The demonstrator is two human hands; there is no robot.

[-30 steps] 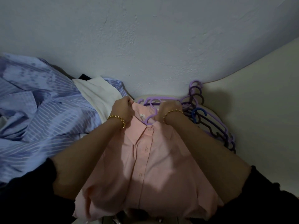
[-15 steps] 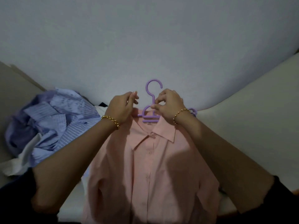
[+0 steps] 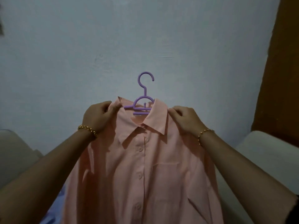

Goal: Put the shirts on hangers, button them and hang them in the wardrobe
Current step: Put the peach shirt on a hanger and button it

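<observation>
A pink buttoned shirt (image 3: 145,172) hangs on a purple plastic hanger (image 3: 144,94), held up in front of a pale wall. The hanger's hook sticks up above the collar. My left hand (image 3: 97,118) grips the shirt's left shoulder beside the collar. My right hand (image 3: 184,118) pinches the right shoulder at the same height. The shirt's front placket looks closed down the middle, with several buttons showing. Its lower part runs out of view at the bottom.
A brown wooden panel (image 3: 281,78) stands at the right edge. Pale cushioned surfaces lie low on the left (image 3: 14,152) and the right (image 3: 267,152). A bit of blue cloth (image 3: 55,212) shows at the bottom left.
Both hands lifted the shirt and hanger off the surface and raised them upright. The hands moved apart from the hanger neck to the shoulders. The view tilted up, hiding the pile of blue shirts.
</observation>
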